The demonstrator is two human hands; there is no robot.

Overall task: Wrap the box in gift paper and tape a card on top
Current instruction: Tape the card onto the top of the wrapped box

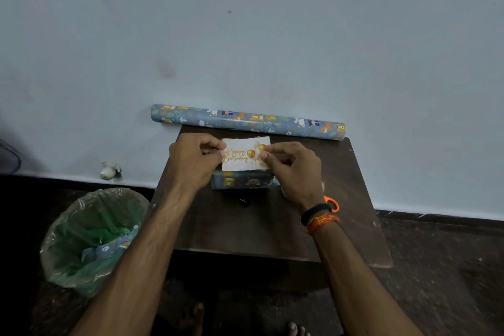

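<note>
Against the pale wall, on the dark counter [245, 226], we pinch the birthday card [243, 154] by its short ends, left hand [193, 161] and right hand [291, 169], flat atop the wrapped box [241, 180], long axis left-to-right mid-frame.

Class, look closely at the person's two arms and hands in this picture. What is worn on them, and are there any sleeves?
Both forearms are bare, with no sleeves in view. The left hand and its wrist carry nothing. Behind the right hand, the wrist wears a black band and, just below it, a bundle of orange thread. No rings or gloves can be seen.
</note>
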